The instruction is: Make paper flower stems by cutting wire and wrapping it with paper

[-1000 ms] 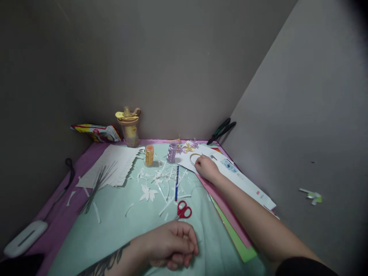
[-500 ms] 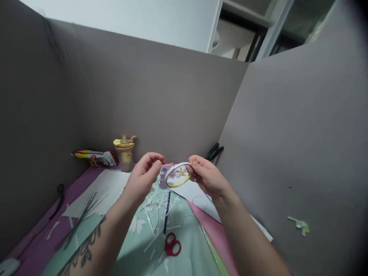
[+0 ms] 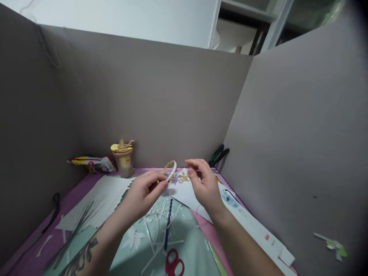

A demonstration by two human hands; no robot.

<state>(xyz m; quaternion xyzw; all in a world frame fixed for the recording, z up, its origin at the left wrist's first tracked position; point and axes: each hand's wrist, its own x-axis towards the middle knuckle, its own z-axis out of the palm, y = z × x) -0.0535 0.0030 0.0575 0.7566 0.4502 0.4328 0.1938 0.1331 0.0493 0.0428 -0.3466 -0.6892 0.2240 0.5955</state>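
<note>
My left hand (image 3: 149, 188) pinches a narrow white-and-yellow ring (image 3: 173, 168) between thumb and fingertips, raised above the table. It looks like a thin roll of tape, though its kind is not certain. To the right, my right hand (image 3: 204, 184) is apart from the ring, fingers curved and thumb spread, with nothing visible in it. Behind and between the hands lie a purple flower (image 3: 175, 179) and a gold flower (image 3: 184, 176). Below them are a dark blue pen-like stick (image 3: 168, 224) and red-handled scissors (image 3: 174, 263), whose blades are mostly cut off by the frame.
White paper scraps (image 3: 155, 218) and a white paper flower (image 3: 134, 238) lie on the green mat (image 3: 192, 234). A tumbler (image 3: 124, 163), a snack packet (image 3: 94, 164) and dark-handled pliers (image 3: 220, 155) line the back. Thin wires (image 3: 83, 216) rest at left. Grey partitions enclose the table.
The ring has passed from my right hand to my left and now stands more upright. My right hand has let go, and the flowers behind show more fully.
</note>
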